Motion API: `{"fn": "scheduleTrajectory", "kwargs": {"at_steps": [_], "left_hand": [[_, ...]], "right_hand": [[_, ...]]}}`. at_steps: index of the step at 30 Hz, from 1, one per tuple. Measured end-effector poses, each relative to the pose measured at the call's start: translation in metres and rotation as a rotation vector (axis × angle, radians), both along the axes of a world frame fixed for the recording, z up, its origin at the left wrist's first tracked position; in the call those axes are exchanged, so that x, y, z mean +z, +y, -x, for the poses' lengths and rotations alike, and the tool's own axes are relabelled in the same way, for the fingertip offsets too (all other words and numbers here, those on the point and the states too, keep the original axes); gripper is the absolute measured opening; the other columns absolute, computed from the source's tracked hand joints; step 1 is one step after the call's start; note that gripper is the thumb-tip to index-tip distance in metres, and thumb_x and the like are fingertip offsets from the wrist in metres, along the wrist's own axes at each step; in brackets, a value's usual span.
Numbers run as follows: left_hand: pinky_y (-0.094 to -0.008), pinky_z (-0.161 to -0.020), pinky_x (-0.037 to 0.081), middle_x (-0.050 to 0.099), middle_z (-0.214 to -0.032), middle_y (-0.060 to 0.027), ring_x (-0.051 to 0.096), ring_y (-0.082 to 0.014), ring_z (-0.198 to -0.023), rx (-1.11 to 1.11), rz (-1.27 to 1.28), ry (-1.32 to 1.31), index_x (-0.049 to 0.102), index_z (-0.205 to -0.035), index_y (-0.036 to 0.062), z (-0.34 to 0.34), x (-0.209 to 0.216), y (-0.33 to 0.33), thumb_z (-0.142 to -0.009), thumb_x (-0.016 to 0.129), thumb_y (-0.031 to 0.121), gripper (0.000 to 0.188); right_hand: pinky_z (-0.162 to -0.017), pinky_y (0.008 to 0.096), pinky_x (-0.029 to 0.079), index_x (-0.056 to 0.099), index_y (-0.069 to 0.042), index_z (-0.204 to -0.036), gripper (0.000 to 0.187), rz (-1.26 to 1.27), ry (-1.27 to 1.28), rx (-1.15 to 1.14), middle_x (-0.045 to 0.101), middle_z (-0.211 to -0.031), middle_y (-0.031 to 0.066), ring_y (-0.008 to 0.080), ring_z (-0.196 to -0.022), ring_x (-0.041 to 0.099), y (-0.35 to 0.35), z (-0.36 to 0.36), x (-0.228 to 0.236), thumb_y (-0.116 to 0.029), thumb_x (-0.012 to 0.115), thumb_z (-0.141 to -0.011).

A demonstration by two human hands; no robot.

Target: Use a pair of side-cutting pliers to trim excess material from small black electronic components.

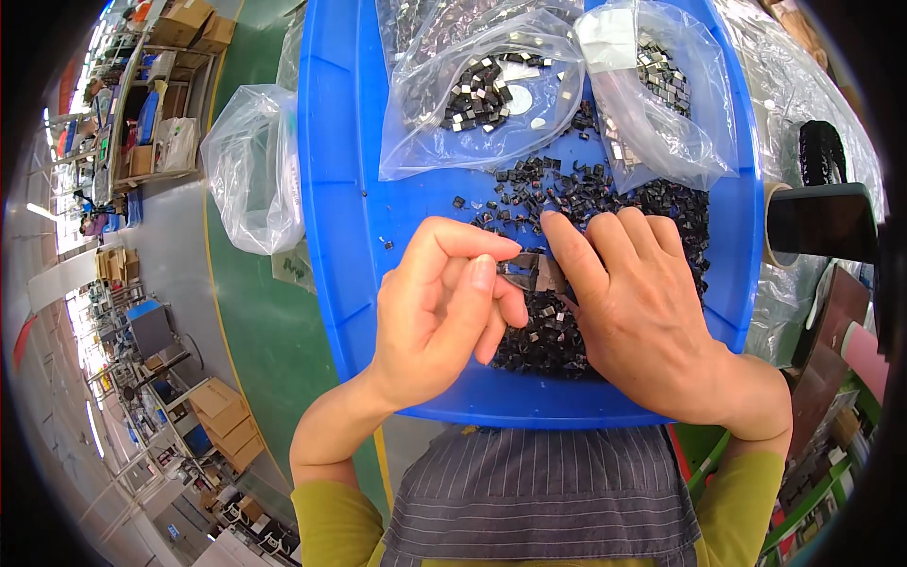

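My left hand (425, 326) is closed, its thumb and index finger pinching a small dark part (519, 271) with a shiny face. A brownish flat piece (550, 274) lies against that part and runs to my right hand (647, 307). The right hand is palm down with bent fingers; its thumb is mostly hidden, so what it grips cannot be made out. Below and behind both hands, many small black pieces (543, 345) are spread in a blue tray (354, 227). Some pieces show silvery faces.
At the tray's far side lie an open clear bag (411, 142) with black and silvery pieces and another clear bag (704, 156) with similar pieces. A crumpled clear bag (250, 170) hangs at the left rim. A dark phone-like device (827, 222) stands at the right.
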State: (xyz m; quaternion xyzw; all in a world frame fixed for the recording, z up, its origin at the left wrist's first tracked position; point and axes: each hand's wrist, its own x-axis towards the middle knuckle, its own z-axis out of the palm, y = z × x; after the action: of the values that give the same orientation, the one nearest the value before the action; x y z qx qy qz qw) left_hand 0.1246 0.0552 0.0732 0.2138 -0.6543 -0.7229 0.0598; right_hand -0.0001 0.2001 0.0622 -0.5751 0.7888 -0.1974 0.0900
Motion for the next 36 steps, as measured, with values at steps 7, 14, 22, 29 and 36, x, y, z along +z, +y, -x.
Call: {"fn": "scheduleTrajectory", "kwargs": {"at_steps": [7,14,22,29,36], "left_hand": [[-0.0184,-0.044,0.039,0.061,-0.07,-0.0107,0.048,-0.0043,-0.045,-0.011,0.059,0.034,0.047,-0.109,-0.0018,-0.002,-0.003,0.001,-0.099,0.039,0.007,0.015],[-0.019,-0.043,0.039,0.061,-0.07,-0.0104,0.049,-0.0057,-0.045,-0.024,0.057,0.015,0.047,-0.108,-0.0006,-0.004,-0.007,0.005,-0.099,0.038,0.008,0.015],[-0.0184,-0.039,0.034,0.062,-0.068,-0.0101,0.052,-0.0075,-0.043,-0.026,0.036,-0.007,0.048,-0.105,0.0016,-0.004,-0.001,0.001,-0.1,0.039,0.015,0.017],[-0.0197,-0.043,0.04,0.062,-0.072,-0.0087,0.054,-0.0069,-0.048,-0.02,-0.051,-0.028,0.049,-0.108,-0.0002,-0.002,-0.003,-0.005,-0.098,0.041,0.007,0.014],[-0.0179,-0.046,0.037,0.062,-0.075,-0.01,0.056,-0.0078,-0.053,-0.031,0.796,0.232,0.047,-0.115,-0.0032,-0.005,-0.024,0.004,-0.098,0.036,0.007,0.023]], "right_hand": [[-0.067,0.0349,0.034,0.053,0.001,-0.112,0.038,0.023,0.103,-0.002,0.046,-0.08,0.0077,0.0217,-0.076,0.046,0.0,-0.004,-0.003,-0.008,0.055,-0.075],[-0.066,0.0336,0.035,0.051,0.004,-0.116,0.042,-0.032,0.126,0.012,0.046,-0.079,0.0072,0.0203,-0.074,0.046,0.005,-0.009,-0.006,-0.009,0.054,-0.076],[-0.061,0.0339,0.04,0.05,0.005,-0.117,0.043,0.038,-0.023,0.031,0.049,-0.075,0.008,0.0221,-0.069,0.051,0.007,-0.012,-0.008,-0.007,0.055,-0.075],[-0.068,0.0376,0.04,0.045,-0.001,-0.124,0.052,-0.005,-0.257,0.059,0.053,-0.086,0.0112,0.0284,-0.078,0.053,0.005,-0.003,-0.004,-0.005,0.066,-0.077],[-0.064,0.0435,0.044,0.05,0.0,-0.106,0.029,0.041,-0.426,0.074,0.056,-0.076,0.0129,0.0321,-0.074,0.058,0.002,0.001,-0.005,-0.012,0.062,-0.082]]}}
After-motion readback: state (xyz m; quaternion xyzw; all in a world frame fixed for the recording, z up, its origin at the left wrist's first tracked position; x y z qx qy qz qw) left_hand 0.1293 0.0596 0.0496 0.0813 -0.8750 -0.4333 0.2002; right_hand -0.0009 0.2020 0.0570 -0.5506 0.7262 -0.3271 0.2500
